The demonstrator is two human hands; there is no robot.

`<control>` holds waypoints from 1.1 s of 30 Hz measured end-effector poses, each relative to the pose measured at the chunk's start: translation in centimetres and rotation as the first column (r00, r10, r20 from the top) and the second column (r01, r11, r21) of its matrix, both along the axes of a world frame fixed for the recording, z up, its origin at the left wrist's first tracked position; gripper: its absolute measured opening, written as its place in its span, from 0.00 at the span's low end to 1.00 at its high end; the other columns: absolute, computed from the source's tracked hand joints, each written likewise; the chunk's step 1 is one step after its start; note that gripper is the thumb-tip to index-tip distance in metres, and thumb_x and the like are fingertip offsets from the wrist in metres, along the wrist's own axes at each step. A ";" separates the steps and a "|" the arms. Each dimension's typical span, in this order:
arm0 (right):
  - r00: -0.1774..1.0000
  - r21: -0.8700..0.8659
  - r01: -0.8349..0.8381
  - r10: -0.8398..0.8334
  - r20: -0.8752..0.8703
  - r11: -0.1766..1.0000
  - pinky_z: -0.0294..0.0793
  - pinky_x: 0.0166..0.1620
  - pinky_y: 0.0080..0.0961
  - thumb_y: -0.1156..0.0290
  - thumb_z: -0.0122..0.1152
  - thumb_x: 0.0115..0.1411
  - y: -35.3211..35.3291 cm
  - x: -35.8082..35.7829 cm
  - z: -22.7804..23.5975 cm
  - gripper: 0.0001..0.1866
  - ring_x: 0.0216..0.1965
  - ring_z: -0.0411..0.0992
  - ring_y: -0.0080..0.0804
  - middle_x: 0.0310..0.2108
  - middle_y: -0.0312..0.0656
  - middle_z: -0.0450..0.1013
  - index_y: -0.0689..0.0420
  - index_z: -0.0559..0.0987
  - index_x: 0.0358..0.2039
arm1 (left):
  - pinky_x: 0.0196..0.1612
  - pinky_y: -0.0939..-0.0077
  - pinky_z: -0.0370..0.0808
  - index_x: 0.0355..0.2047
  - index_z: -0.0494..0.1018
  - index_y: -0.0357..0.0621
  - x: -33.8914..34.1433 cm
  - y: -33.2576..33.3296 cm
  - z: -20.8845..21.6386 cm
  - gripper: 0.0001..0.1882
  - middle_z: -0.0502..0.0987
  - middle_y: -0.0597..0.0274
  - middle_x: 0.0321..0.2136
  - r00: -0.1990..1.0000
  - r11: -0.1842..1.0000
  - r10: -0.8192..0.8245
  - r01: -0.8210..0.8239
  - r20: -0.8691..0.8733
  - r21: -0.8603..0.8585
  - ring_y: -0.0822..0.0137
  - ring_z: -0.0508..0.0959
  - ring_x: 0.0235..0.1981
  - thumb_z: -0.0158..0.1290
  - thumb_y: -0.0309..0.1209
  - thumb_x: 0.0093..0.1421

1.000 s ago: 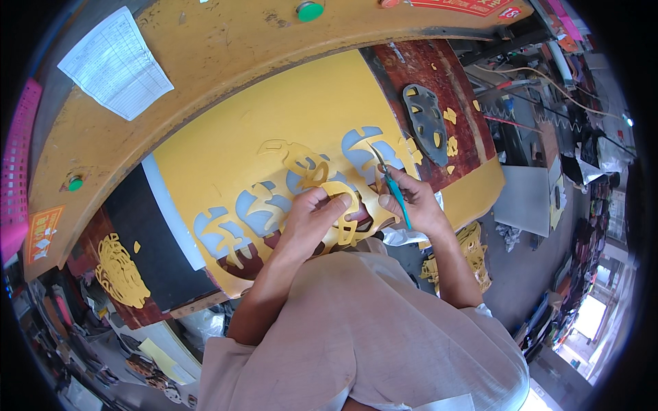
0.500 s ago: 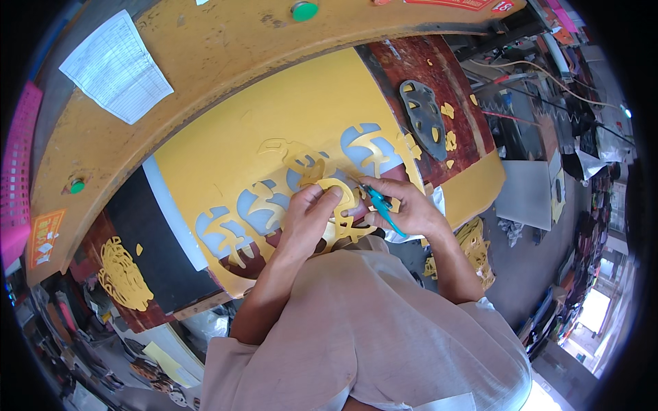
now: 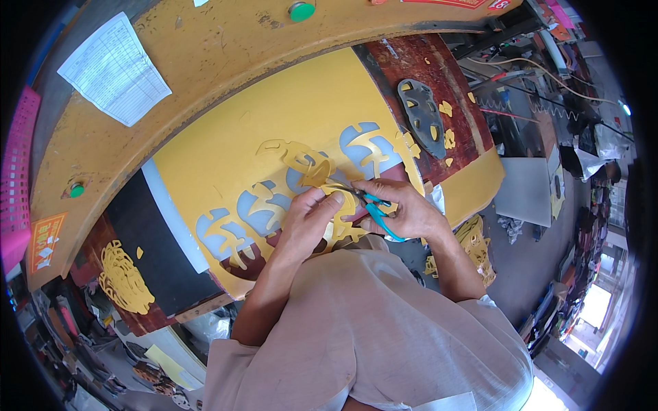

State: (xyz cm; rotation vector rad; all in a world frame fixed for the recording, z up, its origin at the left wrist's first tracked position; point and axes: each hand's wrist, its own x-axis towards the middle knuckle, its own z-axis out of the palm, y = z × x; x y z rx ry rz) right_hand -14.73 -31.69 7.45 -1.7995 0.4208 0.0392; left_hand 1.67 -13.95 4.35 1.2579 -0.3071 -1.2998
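Note:
Pinched between the fingers of my left hand (image 3: 307, 218) is a curved yellow cut-out piece (image 3: 346, 203). My right hand (image 3: 406, 209) grips a pair of snips with teal handles (image 3: 379, 216). Their dark blades reach the edge of the yellow piece close to my left fingertips. Just beyond the hands, loose yellow cut-outs (image 3: 291, 155) lie on a large yellow sheet (image 3: 274, 103). Shaped openings along the sheet's near side show a grey-blue layer (image 3: 221, 236) beneath. Part of the piece in my left hand is hidden by the fingers.
A grey sole-shaped die (image 3: 421, 116) lies on the reddish board at the right, among small yellow scraps. Yellow cut-outs are piled (image 3: 125, 277) at the left. A yellow machine beam (image 3: 205, 48) with green buttons and a paper sheet (image 3: 116, 68) spans the far side.
The snips have moved left and their blades now meet the yellow piece. The teal handles have spread wider. My left hand keeps its hold in nearly the same place.

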 end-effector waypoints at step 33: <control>0.998 -0.103 -0.046 0.050 0.038 0.994 0.83 0.42 0.27 0.78 0.73 0.56 0.1 -0.2 0.4 0.31 0.39 0.85 0.33 0.38 0.45 0.84 0.58 0.80 0.62 | 0.47 0.74 0.79 0.50 0.80 0.31 0.3 0.6 -0.5 0.14 0.84 0.62 0.43 0.997 0.996 -0.074 0.073 -0.010 -0.052 0.75 0.80 0.43 0.54 0.32 0.75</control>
